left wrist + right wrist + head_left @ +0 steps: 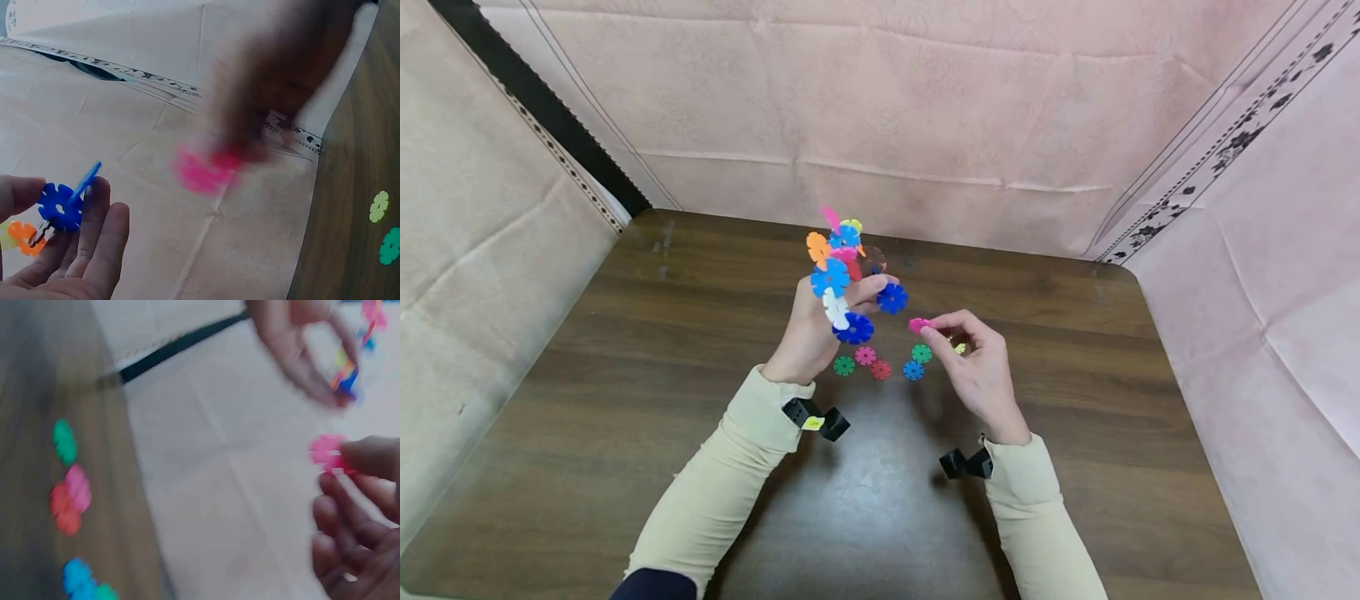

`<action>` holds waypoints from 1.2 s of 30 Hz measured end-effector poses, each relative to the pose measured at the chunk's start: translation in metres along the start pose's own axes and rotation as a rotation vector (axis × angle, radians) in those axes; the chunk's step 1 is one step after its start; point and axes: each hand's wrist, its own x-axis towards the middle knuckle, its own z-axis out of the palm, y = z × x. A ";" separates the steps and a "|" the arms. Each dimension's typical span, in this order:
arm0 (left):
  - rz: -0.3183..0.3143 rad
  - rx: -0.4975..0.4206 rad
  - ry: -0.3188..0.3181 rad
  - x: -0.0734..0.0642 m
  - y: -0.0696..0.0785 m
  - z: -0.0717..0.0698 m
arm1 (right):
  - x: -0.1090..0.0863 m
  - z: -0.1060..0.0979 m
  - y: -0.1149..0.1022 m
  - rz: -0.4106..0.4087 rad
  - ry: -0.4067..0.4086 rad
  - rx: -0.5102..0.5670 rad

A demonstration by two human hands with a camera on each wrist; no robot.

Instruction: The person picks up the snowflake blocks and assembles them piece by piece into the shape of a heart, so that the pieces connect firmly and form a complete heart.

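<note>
Left hand pinches dark blue snowflake disc of linked chain, raised above tabletop. Right hand grips pink snowflake disc between fingers, apart from chain. Discs probably light, stiff plastic; best hold is rim, slots left free. Left wrist view shows loose yellow disc whole; in head view, right hand covers most.

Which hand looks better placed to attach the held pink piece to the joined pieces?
Probably the right hand: it pinches the pink piece, near the joined pieces in the head view. The left hand is occupied holding those, so seems better suited to steadying.
</note>
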 end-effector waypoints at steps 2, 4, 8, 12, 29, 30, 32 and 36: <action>-0.001 0.007 0.008 -0.001 -0.001 0.001 | -0.004 0.002 -0.017 -0.102 0.054 0.050; 0.013 -0.006 -0.009 -0.001 -0.002 0.002 | -0.006 0.004 -0.034 -0.185 0.085 0.083; 0.020 -0.021 -0.027 -0.001 -0.004 0.005 | -0.009 0.009 -0.057 -0.287 0.120 0.069; 0.005 0.022 -0.009 -0.003 -0.005 0.007 | -0.009 0.012 -0.058 -0.340 0.151 0.030; -0.130 -0.033 0.104 -0.003 0.001 0.008 | -0.012 0.017 -0.062 -0.344 0.251 0.035; -0.136 -0.034 0.107 -0.003 0.002 0.008 | -0.013 0.016 -0.063 -0.340 0.256 0.028; -0.136 -0.040 0.104 -0.004 0.002 0.008 | -0.013 0.016 -0.063 -0.331 0.261 0.015; -0.125 -0.060 0.105 -0.004 0.002 0.007 | -0.013 0.016 -0.065 -0.326 0.261 0.007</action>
